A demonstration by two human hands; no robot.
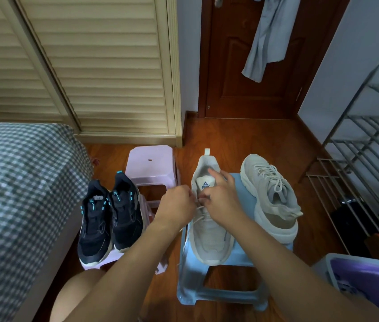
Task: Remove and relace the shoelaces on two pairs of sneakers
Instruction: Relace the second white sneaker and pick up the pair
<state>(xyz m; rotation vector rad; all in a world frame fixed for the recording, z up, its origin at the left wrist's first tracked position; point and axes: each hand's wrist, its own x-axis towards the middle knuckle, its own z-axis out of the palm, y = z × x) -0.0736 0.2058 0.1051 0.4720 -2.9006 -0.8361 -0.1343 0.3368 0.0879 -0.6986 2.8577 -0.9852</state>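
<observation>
Blue stool (242,259) is carrying the beige pair. The beige sneaker being worked (209,228) is lying with its long axis running straight away from the person, toe near, heel tab far. Its mate, the second beige sneaker (274,201), is sitting just beside it on the right, laced, and turned the other way round.

Pink stool (114,254) to the left is holding the navy pair (109,214), both laced, side by side.

Both hands are meeting over the upper eyelets of the near shoe, directly ahead and below. Left hand (176,203) is curling its fingers, apparently pinching the lace (199,209) at the throat. Right hand (223,196) is also pinching there, index finger lifted toward the tongue. Both are equally near.

Judgement: the next pull will likely run along the shoe's axis or out sideways.

A purple-lined bin (367,280) is sitting at lower right; contents cannot be told.
</observation>
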